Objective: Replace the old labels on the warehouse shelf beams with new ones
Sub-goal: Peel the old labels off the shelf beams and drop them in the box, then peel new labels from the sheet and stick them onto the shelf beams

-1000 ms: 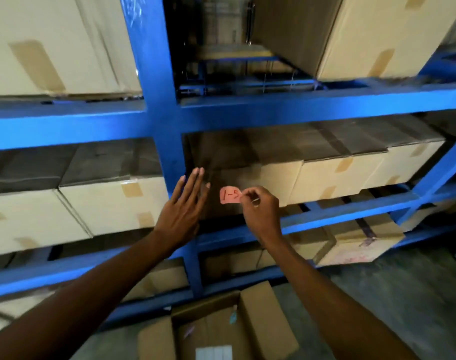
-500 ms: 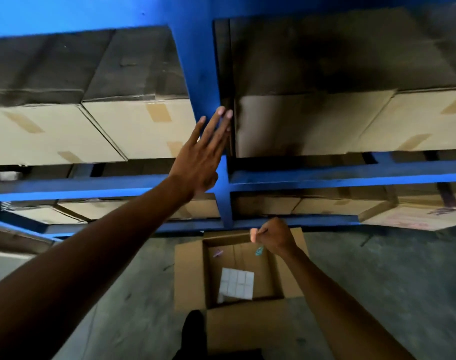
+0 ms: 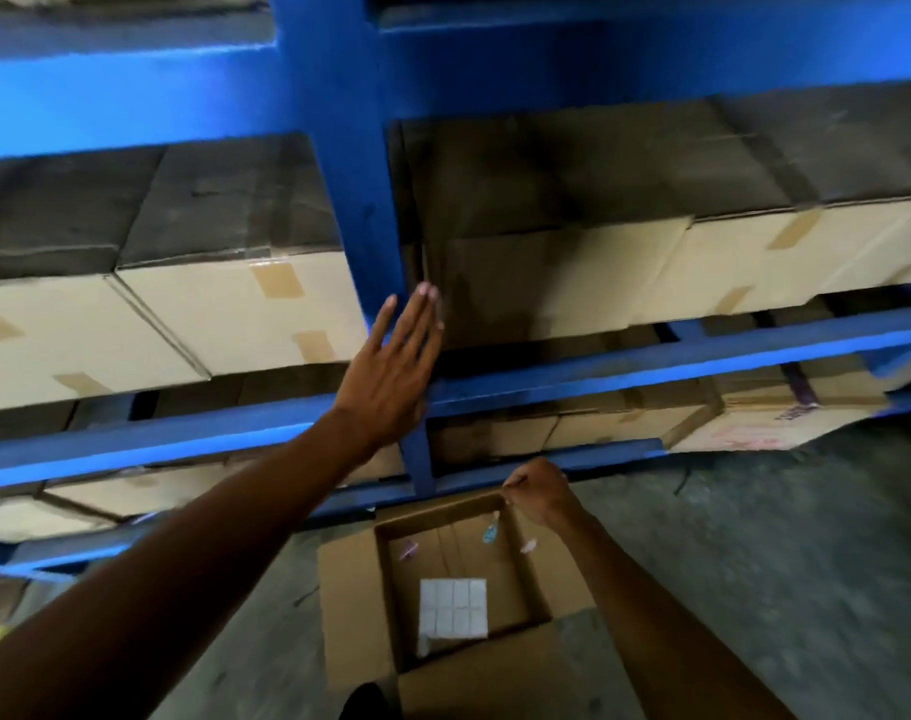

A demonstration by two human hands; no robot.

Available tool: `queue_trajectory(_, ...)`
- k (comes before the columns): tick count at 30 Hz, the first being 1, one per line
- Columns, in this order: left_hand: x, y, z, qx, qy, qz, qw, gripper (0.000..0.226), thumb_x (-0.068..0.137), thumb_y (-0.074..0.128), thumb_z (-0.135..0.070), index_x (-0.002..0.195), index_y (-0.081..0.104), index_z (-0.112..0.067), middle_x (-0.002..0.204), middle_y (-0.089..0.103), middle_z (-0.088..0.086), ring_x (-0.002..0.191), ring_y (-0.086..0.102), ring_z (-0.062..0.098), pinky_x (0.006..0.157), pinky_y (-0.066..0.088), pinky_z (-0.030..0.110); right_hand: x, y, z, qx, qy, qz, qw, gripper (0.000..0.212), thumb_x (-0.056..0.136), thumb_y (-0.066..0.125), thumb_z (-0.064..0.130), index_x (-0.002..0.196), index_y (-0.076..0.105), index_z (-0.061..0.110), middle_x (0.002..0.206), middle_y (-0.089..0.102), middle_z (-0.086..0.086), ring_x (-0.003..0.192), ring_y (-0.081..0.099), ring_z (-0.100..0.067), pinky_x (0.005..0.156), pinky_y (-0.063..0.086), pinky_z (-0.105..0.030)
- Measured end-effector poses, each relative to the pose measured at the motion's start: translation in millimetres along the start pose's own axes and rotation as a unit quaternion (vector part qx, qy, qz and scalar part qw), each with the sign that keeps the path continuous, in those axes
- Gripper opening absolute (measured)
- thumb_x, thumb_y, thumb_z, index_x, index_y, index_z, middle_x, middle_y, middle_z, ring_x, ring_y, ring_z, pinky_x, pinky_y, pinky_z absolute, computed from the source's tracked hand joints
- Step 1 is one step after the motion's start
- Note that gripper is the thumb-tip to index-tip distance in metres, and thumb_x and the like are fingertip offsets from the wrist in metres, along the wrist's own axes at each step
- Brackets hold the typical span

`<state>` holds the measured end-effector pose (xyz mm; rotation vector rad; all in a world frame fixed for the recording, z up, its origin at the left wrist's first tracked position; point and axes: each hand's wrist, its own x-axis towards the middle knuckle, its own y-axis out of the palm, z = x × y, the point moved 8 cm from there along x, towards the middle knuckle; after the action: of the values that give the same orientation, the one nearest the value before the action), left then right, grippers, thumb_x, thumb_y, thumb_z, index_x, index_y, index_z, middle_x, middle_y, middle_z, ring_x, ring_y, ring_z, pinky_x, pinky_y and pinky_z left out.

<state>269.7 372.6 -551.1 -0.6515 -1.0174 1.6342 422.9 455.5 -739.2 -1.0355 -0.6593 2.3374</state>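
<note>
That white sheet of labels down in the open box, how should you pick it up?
Probably from straight above, since the open cardboard box walls it in on every side. The white label sheet lies flat on the bottom, so pinch one edge or corner and peel it up. The right hand is nearest, just over the box's far rim.

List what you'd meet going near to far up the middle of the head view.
Open floor box → white label sheet → right hand → left hand → blue upright.
</note>
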Motion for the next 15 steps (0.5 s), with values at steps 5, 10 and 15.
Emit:
queue_trajectory(5,-6.4,-0.7,-64.0,-0.122,0.133,0.043,0.983,0.079,0.088,0.045,-0.038,0.148,0.003,-0.007,0.156,-0.010,0.022,0.143,-0.016,0.037,0.114,-0.013,0.049,-53.1,-38.4,-34.1,0.072,0.072,-0.120,0.988,0.015,0.084,0.062,0.015,0.085,0.069,0.002,0.090,0.070,-0.017,0.089,0.066,-0.027,0.078,0.050,-0.030)
queue_trajectory(10,-46.3,-35.1,-135.6,-0.213,0.268,0.011,0.940,0.074,0.089,0.047,-0.034,0.148,0.008,-0.009,0.158,-0.002,0.018,0.145,-0.009,0.032,0.118,-0.004,0.047,-163.9,-43.5,-82.8,0.118,0.149,-0.270,0.944,0.022,0.083,0.063,0.011,0.096,0.067,-0.006,0.101,0.069,-0.020,0.098,0.064,-0.030,0.076,0.045,-0.025)
queue_trajectory(15,-108.9,-101.1,-222.9,-0.267,0.403,-0.019,0.875,0.072,0.090,0.045,-0.036,0.148,0.009,-0.012,0.159,0.003,0.014,0.146,-0.005,0.028,0.118,0.002,0.043,-320.6,-35.1,-139.7,0.138,0.259,-0.431,0.854,0.025,0.080,0.058,0.017,0.102,0.069,0.012,0.105,0.071,-0.017,0.101,0.064,-0.033,0.086,0.052,-0.037)
